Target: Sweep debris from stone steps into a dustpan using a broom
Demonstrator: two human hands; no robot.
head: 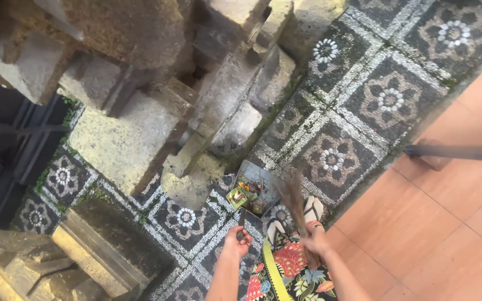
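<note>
Brown dry bristles make up the small broom (295,207) that the right hand (314,243) holds: its fingers are curled tight round the thin handle end, and the blurred brush head points away from the person toward a grey dustpan. The left hand (237,238) has its fingers bent round the short dark handle of that dustpan (259,187), gripping it from above.

One dustpan shows, a flat grey tray lying on the pebble floor just before the feet, its open mouth turned toward the stone shrine. In it lies one heap of small leaf offerings (244,195), green and yellow with bits of red and orange; how many pieces it holds cannot be told. One broom shows, its bristles just beside the pan's right edge.

Two feet in pale sandals (313,209) stand below the pan, above a flowered red, yellow and green skirt (291,273). The floor (389,100) is dark pebble mosaic with white flower rosettes; orange tiles (447,223) lie to the right, and the carved stone shrine (140,128) rises at left.
</note>
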